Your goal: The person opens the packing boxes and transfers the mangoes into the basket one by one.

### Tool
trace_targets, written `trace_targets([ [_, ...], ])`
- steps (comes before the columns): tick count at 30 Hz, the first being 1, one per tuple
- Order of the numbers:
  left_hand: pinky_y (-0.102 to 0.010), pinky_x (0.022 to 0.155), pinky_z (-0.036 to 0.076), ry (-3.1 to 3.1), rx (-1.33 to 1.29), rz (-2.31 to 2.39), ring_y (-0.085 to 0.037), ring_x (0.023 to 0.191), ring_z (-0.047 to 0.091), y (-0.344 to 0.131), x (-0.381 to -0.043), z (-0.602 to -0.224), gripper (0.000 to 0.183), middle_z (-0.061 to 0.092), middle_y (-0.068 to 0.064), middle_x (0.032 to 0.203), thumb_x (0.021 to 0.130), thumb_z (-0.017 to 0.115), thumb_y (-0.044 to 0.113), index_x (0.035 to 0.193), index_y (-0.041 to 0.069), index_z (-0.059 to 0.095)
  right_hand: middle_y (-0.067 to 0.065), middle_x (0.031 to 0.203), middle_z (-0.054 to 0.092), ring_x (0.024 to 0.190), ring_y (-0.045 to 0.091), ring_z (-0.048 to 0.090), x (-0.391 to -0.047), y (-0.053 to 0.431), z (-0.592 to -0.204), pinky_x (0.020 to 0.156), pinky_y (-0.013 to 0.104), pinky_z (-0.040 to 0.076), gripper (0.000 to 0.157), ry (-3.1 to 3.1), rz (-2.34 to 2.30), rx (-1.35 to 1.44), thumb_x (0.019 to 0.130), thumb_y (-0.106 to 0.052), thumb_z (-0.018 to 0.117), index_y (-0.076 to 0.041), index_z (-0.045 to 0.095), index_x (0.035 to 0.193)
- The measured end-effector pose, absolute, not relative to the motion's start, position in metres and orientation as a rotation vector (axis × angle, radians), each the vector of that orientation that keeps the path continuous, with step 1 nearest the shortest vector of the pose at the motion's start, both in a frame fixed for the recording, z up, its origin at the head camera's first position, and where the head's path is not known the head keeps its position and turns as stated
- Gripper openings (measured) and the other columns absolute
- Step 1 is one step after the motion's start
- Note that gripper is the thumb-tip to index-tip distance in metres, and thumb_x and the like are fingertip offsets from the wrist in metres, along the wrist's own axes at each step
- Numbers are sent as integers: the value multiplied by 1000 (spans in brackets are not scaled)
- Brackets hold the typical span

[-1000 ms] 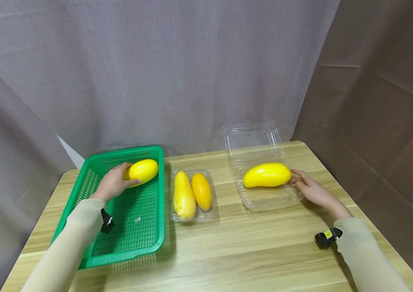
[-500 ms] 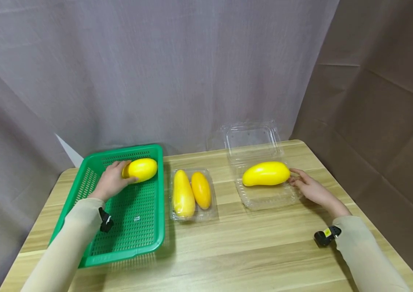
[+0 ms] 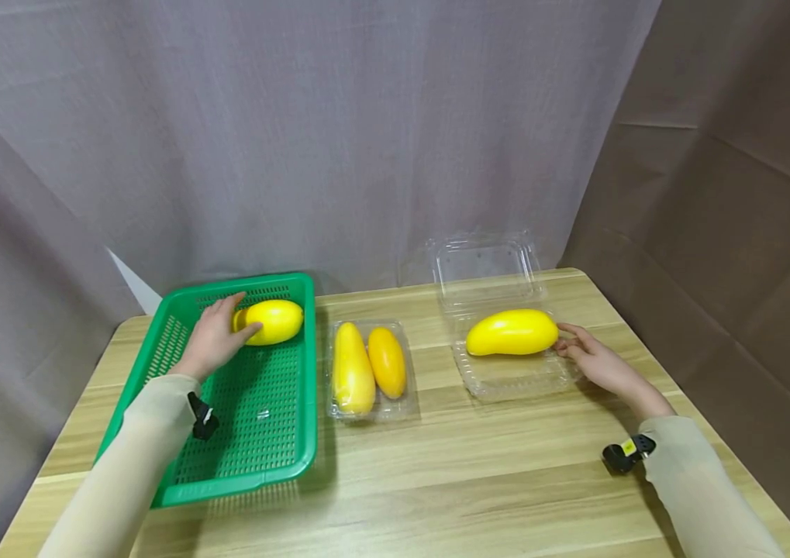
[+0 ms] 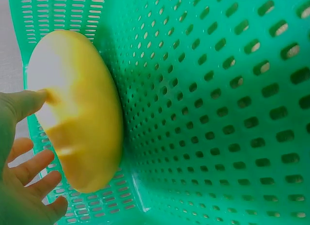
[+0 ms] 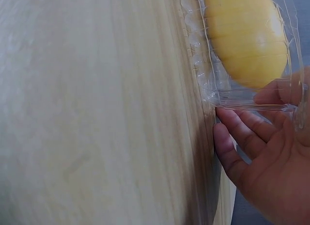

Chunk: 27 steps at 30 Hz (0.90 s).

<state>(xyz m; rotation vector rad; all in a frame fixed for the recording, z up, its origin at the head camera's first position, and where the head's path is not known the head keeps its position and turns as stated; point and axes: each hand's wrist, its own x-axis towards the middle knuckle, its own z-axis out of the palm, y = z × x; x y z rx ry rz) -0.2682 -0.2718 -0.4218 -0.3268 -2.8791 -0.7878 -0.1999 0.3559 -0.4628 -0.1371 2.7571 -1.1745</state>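
Note:
A yellow mango point(image 3: 276, 322) lies at the far end of the green basket point(image 3: 308, 372). My left hand point(image 3: 212, 337) is beside its left end. In the left wrist view, the thumb tip meets the mango point(image 4: 80, 113), while the other fingers point(image 4: 36, 169) are spread away from it. My right hand point(image 3: 597, 363) is at the right edge of an unlidded clear plastic box point(image 3: 506, 384), fingers loosely extended against its wall. Inside that box another yellow mango point(image 3: 512, 333) lies crosswise, its right end close to the fingertips.
Between basket and unlidded box stands a second clear plastic box point(image 3: 395, 407), holding a large yellow mango point(image 3: 353, 372) and a smaller orange-yellow one point(image 3: 387, 363). The raised lid point(image 3: 485, 267) leans back near the table's far edge. Curtains point(image 3: 381, 139) hang behind the wooden table point(image 3: 422, 488).
My left hand has loosened from the mango in the basket and shifted slightly left, fingers spreading; the mango settles at the far end. The right hand stays in place.

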Motion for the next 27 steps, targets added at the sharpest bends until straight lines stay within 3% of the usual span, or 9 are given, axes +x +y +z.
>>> trace_targets([
  [11,-59,98,27,-2846,-321,-752,-43,125,32,-273,-267,-411,65,39,-23,137,91,58,37,141,2,35,27,123,46,113,40,46,-199,355,-463,69,32,41,51,2762,-1180,-135,102,-20,30,-1,15,146],
  [27,-55,99,29,-2800,-477,-753,-37,127,33,-231,-267,-384,59,39,-17,139,92,58,33,139,4,39,28,123,46,112,41,46,-199,356,-464,68,34,45,51,2754,-1203,-133,101,-20,30,-1,15,147],
])
